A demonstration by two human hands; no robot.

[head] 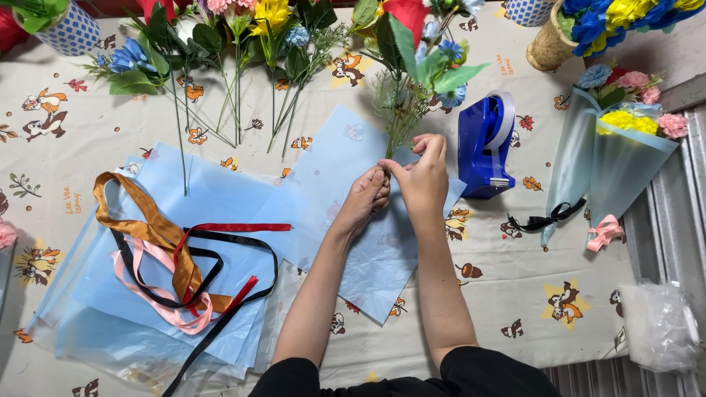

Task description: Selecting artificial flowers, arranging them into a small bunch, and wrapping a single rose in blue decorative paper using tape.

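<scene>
A small bunch of artificial flowers lies on a pale blue wrapping sheet, its stems pointing toward me. My right hand is closed around the bottom of the stems. My left hand pinches the same stem ends from the left, fingertips touching the right hand. A blue tape dispenser stands just right of my right hand.
A stack of blue sheets with gold, black, red and pink ribbons lies at left. Loose flower stems lie at the back. Two wrapped bouquets rest at right, near the table edge and a clear bag.
</scene>
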